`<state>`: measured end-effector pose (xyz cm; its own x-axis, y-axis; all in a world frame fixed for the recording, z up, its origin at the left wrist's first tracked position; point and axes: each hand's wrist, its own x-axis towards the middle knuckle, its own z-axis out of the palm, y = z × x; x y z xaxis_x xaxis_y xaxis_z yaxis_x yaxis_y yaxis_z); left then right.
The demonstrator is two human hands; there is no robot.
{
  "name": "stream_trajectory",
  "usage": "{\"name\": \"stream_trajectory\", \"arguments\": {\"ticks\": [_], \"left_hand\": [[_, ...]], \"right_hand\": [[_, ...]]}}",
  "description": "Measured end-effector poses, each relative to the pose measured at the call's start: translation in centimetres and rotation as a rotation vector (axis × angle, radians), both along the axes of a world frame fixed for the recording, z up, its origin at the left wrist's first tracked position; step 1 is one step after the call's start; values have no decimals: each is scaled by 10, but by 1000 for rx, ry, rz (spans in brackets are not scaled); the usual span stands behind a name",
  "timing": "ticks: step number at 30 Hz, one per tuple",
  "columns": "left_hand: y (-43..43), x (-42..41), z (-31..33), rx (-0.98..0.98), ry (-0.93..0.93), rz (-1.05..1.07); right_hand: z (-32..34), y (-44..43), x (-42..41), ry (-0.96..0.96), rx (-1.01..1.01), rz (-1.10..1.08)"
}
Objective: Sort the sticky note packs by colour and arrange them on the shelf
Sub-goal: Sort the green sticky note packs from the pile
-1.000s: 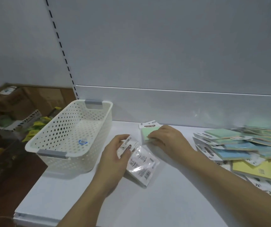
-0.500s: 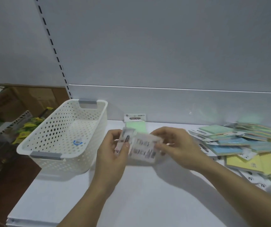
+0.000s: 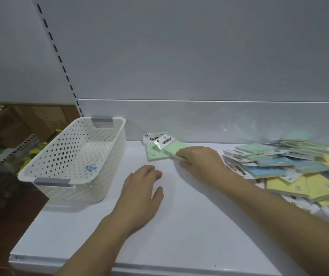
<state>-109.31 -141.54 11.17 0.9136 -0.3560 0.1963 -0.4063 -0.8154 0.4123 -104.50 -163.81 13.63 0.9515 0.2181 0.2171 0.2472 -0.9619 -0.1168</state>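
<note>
Dim, cool light falls evenly from overhead. The basket (image 3: 64, 156) throws a soft shadow on the white shelf (image 3: 189, 226). The pile of packs (image 3: 275, 162) at the right edge looks smeared; the slotted upright (image 3: 57, 54) bows with wide-angle distortion.

Right hand (image 3: 201, 164) carried second green pack (image 3: 174, 149) far, onto first green pack (image 3: 152, 153) (overlapping, askew); left hand (image 3: 139, 194) released it.
</note>
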Motion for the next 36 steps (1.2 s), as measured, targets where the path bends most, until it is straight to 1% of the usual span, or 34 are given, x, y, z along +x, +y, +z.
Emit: {"name": "stream_trajectory", "arguments": {"ticks": [2,3,5,7,9,13,17,19,22,25,28,30,33,36], "left_hand": [[-5,0,4,-7,-12,-39],[-9,0,8,-24,-11,-60],[-21,-1,18,-74,18,-83],[-39,1,30,-136,40,-111],[-62,5,40,-136,13,-151],[-123,12,52,-138,7,-209],[-186,14,57,-131,43,-245],[-213,15,59,-124,66,-231],[-245,20,59,-128,111,-194],[-271,27,58,-74,161,-115],[-285,34,50,28,207,-47],[-284,32,46,19,241,-54],[-269,28,45,-52,242,-78],[-256,26,48,-63,215,-93]], "right_hand": [[2,-8,-13,69,81,28],[3,-15,-21,74,132,41],[8,-37,-38,49,206,58],[18,-66,-56,7,236,60],[30,-98,-72,-26,265,41],[54,-165,-94,-97,262,-51],[68,-229,-98,-115,263,-150],[70,-255,-94,-130,277,-190],[68,-287,-83,-165,357,-278],[59,-306,-68,-112,397,-377],[46,-307,-60,47,399,-417],[38,-305,-62,126,365,-396],[35,-305,-69,131,315,-345],[36,-304,-79,88,326,-293]]}}
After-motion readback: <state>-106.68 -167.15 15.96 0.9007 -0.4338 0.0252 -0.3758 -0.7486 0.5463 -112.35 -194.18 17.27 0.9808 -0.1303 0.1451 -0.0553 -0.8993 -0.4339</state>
